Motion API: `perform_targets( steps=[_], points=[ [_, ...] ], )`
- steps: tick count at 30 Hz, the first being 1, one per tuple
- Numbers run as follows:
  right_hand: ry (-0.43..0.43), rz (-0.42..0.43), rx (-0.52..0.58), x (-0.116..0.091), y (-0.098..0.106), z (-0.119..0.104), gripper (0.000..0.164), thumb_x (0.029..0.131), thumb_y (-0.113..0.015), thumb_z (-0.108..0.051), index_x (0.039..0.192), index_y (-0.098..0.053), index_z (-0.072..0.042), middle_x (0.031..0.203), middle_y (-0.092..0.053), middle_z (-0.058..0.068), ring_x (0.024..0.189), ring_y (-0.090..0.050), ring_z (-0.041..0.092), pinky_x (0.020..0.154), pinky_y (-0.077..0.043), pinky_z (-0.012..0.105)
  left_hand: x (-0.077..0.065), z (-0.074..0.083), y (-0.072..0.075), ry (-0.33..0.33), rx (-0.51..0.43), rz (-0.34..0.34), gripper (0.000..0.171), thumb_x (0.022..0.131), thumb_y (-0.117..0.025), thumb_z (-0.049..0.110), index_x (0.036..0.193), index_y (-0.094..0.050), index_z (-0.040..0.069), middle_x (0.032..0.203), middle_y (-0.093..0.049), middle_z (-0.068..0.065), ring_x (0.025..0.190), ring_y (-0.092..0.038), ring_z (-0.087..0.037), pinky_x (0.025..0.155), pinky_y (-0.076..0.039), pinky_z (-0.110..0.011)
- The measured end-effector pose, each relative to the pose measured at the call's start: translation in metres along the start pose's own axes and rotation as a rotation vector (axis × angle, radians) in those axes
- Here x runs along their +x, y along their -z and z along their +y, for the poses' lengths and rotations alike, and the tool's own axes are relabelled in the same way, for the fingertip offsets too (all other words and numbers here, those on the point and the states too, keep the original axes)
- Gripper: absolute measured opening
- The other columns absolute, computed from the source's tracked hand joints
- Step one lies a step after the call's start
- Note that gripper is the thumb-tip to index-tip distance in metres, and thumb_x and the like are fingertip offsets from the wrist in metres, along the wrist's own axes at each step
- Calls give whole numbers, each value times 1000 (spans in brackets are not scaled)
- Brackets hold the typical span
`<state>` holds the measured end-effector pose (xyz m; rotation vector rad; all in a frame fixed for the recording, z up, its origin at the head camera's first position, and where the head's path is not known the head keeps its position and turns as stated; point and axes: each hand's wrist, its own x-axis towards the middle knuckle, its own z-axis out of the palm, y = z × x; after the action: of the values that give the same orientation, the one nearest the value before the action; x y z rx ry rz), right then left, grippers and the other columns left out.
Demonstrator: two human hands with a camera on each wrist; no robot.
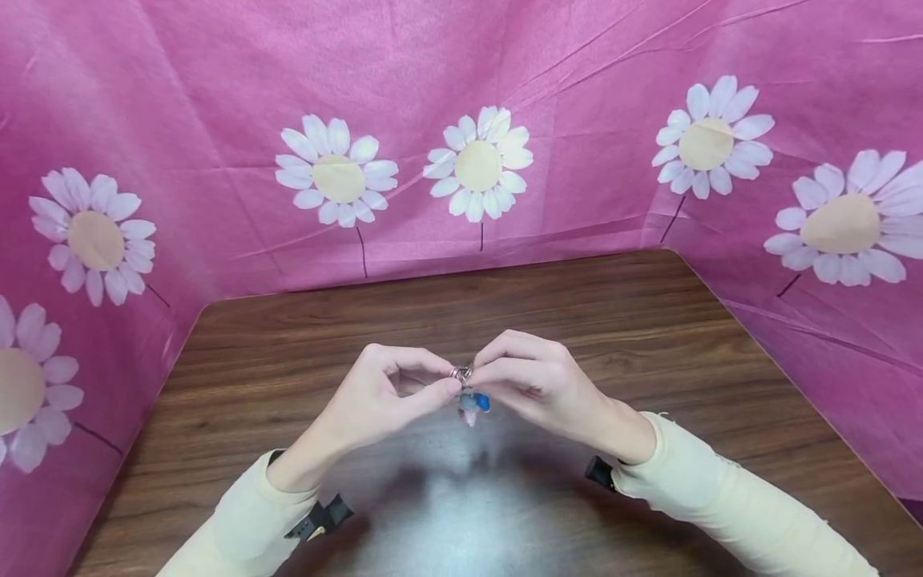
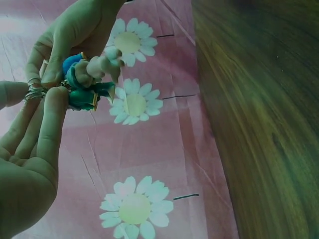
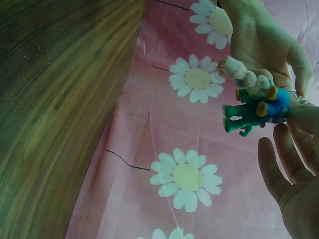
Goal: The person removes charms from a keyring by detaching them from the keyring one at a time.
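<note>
Over the middle of the table, my left hand (image 1: 385, 393) pinches a cluster of metal key rings (image 1: 461, 374) between thumb and index finger. From the other side my right hand (image 1: 541, 381) pinches the same rings, so the fingertips of both hands nearly meet. Small figure charms (image 1: 473, 403) dangle below the rings. Seen from the left wrist, they include a green figure (image 2: 82, 97), a pale cream one (image 2: 102, 67) and a blue part (image 2: 73, 62). In the right wrist view the blue and green figure (image 3: 259, 109) hangs beside the cream figure (image 3: 246, 74).
A brown wood-grain table (image 1: 303, 336) lies under both hands. Pink cloth (image 1: 577, 176) printed with white daisies stands around its back and sides. Black straps with small dark devices (image 1: 320, 517) sit at the wrists over cream sleeves (image 1: 692, 473).
</note>
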<state>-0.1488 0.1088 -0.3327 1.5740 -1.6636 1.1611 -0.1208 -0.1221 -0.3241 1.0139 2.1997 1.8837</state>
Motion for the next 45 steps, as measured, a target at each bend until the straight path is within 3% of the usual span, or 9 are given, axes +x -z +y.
perform_targets(
  steps=[6, 13, 16, 20, 24, 30, 37, 43, 45],
  points=[
    [-28, 2, 61, 0, 0, -1, 8, 97, -70, -7, 100, -73, -1, 94, -67, 6, 81, -66, 16, 72, -55, 19, 0, 2, 0, -21, -50, -15, 11, 94, -69, 0, 102, -76, 3, 85, -76, -10, 77, -74, -36, 73, -61, -42],
    [-158, 9, 132, -1, 1, 0, 8, 95, -72, -8, 102, -73, -4, 94, -70, 5, 83, -66, 15, 73, -56, 24, 0, 5, 1, 43, -33, 28, 7, 93, -70, 1, 98, -75, 4, 84, -76, -10, 71, -74, -28, 71, -62, -42],
    [-252, 3, 144, -2, 1, 0, 10, 92, -75, -4, 102, -73, -7, 94, -71, 3, 85, -67, 14, 75, -57, 27, -1, 4, 2, 74, 41, 61, 7, 91, -70, 1, 95, -75, 5, 83, -75, -9, 70, -74, -23, 67, -61, -38],
    [-421, -10, 180, -3, 2, -2, 18, 88, -76, 3, 100, -72, -10, 93, -72, -1, 86, -69, 15, 80, -57, 30, 0, 3, 1, 101, 40, 69, 10, 90, -65, -3, 93, -72, 4, 80, -74, -9, 68, -73, -26, 68, -62, -38],
    [-581, -29, 220, -4, 4, -4, 11, 92, -74, -2, 99, -72, -10, 91, -72, -1, 85, -69, 16, 79, -58, 32, 1, 5, 1, 120, -5, 74, 10, 91, -63, -6, 93, -70, 1, 80, -73, -10, 68, -73, -30, 68, -62, -41],
    [-743, -18, 249, -1, 6, -6, 13, 92, -76, -7, 100, -71, -16, 89, -72, -1, 82, -67, 19, 75, -57, 32, 2, 7, 2, 150, 86, 94, 10, 93, -62, -1, 91, -70, 6, 86, -71, -6, 67, -69, -21, 65, -61, -38],
    [-843, 35, 393, -1, 6, -5, 13, 92, -72, 0, 103, -69, -5, 91, -73, 9, 81, -72, 28, 74, -61, 39, 2, 2, 2, 73, 81, 42, 11, 92, -64, -2, 90, -68, 9, 89, -72, -3, 74, -71, -25, 74, -57, -31],
    [-879, 65, 501, -2, 4, -4, 11, 94, -70, 2, 104, -66, 2, 91, -72, 14, 80, -72, 33, 76, -61, 45, 4, -3, -3, 46, -41, 5, 9, 94, -70, 1, 89, -65, 6, 83, -72, -10, 66, -72, -31, 62, -62, -43],
    [-883, 67, 510, -2, 4, -4, 11, 94, -70, 1, 104, -66, 1, 91, -72, 14, 80, -72, 32, 76, -61, 45, 4, -2, -4, 53, -32, 21, 8, 93, -73, 3, 89, -66, 6, 81, -72, -8, 65, -73, -29, 60, -61, -43]
  ],
)
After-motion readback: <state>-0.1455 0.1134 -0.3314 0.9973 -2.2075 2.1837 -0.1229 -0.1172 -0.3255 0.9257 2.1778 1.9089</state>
